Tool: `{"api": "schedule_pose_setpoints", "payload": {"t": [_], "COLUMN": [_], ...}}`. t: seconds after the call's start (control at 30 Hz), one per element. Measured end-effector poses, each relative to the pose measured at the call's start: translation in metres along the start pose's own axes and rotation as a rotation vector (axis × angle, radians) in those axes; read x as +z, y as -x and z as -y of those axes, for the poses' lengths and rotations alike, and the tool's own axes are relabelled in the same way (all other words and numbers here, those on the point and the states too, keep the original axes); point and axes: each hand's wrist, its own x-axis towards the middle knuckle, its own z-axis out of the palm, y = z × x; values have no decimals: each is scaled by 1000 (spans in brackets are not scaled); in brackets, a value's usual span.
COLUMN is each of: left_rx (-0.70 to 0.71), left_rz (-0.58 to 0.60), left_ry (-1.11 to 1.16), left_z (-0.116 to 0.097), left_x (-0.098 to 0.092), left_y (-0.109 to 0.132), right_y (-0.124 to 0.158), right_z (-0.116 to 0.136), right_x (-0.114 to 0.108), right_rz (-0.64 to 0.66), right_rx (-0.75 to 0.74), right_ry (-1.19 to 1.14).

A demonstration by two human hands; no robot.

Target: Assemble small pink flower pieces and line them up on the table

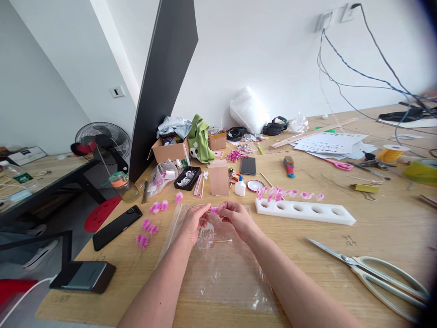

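On a wooden table, the work looks partway along

A clear plastic sheet covers the near middle of the table; to its right lie large scissors, held by neither hand; a white block with round hollows sits farther back on that side; above the far part of the sheet the left hand and right hand nearly meet, each drawn into a pinch of thumb and fingertips; a cotton swab lies just below them on the sheet; pink tufts rest in loose groups left of the sheet, seemingly finished; smaller pink petals line the block's far edge; the pink piece between the two pinches is not yet set down and probably unfinished; its details are too small to tell.
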Motion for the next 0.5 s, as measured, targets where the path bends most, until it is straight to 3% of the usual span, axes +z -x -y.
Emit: {"api": "schedule_pose_setpoints", "payload": {"t": [0.17,0.5], "left_rx": [31,94], "left_rz": [8,-49], "left_ry": [-109,-71], "left_z": [0,5], "left_x": [3,1], "left_y": [2,-3], "right_y": [0,1], "right_z": [1,3], "right_x": [0,-1], "right_rz": [9,-14], "right_rx": [9,34], "right_ry": [-17,-72]}}
